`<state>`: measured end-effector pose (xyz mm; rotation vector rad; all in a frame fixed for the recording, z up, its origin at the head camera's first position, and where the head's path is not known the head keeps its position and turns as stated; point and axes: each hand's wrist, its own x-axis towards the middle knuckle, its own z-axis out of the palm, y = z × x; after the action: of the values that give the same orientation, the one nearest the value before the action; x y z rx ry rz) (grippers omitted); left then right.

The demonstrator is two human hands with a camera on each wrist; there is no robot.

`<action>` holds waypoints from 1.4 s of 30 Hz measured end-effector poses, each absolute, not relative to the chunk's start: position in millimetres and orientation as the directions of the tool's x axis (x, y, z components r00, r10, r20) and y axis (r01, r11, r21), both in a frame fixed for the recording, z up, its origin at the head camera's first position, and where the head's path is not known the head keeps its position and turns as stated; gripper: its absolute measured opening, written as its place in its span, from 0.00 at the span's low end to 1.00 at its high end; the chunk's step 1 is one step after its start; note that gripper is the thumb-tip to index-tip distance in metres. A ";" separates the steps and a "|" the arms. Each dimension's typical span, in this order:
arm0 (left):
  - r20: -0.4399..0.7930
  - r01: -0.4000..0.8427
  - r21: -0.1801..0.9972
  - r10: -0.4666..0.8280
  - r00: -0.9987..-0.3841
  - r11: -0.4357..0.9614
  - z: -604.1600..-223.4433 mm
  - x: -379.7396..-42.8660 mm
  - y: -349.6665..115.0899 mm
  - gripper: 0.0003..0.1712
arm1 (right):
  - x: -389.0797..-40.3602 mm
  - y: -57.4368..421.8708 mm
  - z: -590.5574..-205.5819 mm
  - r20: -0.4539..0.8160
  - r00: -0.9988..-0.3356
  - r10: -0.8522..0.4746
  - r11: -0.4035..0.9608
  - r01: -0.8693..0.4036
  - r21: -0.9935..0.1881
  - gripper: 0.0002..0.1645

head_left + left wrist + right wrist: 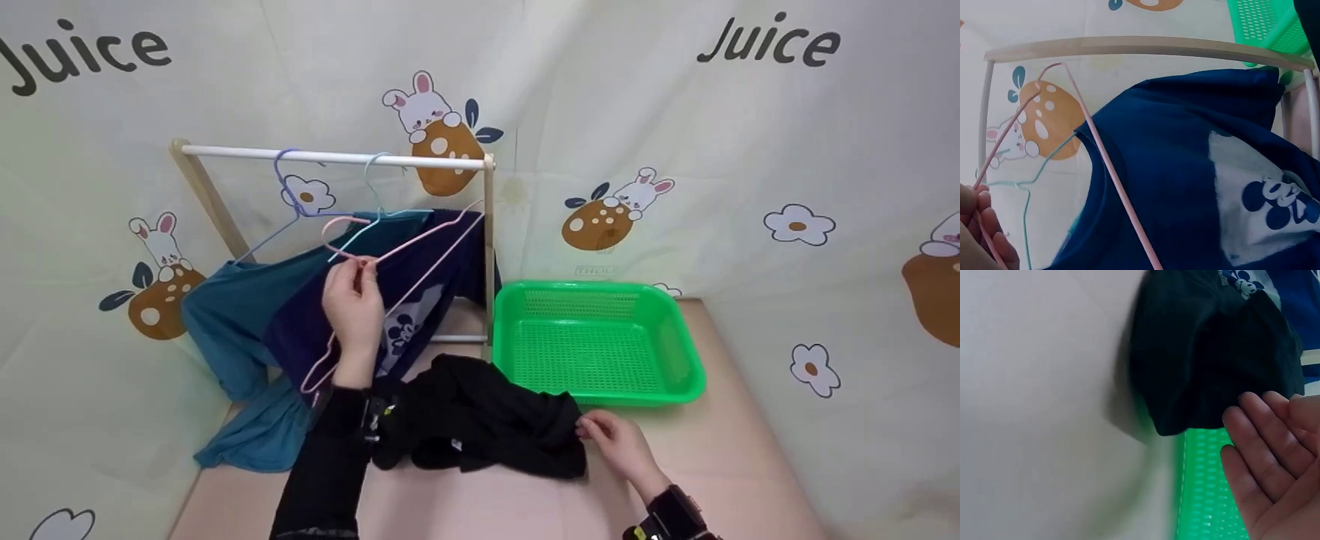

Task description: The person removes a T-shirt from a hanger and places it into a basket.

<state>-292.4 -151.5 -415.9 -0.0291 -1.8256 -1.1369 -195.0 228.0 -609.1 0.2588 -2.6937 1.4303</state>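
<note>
1. Fingers of the left hand (985, 233), in the left wrist view, are gripping a pink hanger (1107, 160) at the lower left edge. One corner of the hanger is pointing up, and its long bar is slanting down to the right in front of a navy shirt (1168, 152).
2. In the right wrist view, the right hand (1278, 475) is showing its palm, with the lower fingers extending nearly straight; thumb and forefinger are meeting at the edge of a black garment (1202, 360).
3. In the head view, the left forearm is slanting upward, holding the hand before the clothes rack (337, 158). Thumb and fingers are pinching the hanger near its neck; its hook is curving left, and its long axis is running from lower left to upper right. The right forearm is reaching in from the lower right, thumb and forefinger pinching the garment's right end. The garment is lying lengthwise left to right, just in front of a green basket (694, 371).
</note>
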 end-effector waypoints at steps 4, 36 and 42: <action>0.705 0.430 0.678 -0.362 -0.610 0.596 -398.6 -302.4 -141.3 0.07 | -195.2 233.2 -602.6 0.193 -0.978 -0.080 0.563 -0.205 -0.801 0.06; 0.531 0.229 0.633 -0.199 -0.824 0.739 -340.3 -353.4 -86.8 0.11 | -203.4 220.7 -589.2 0.344 -0.935 -0.090 0.564 -0.332 -0.756 0.05; 0.511 0.234 0.613 -0.152 -0.846 0.755 -348.7 -356.2 -84.7 0.09 | -208.0 205.2 -583.2 0.522 -0.843 -0.128 0.610 -0.482 -0.629 0.10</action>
<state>-356.2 -84.7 -348.7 -0.0616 -2.4034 -0.9388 -208.0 205.2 -583.2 0.4852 -2.4094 1.1214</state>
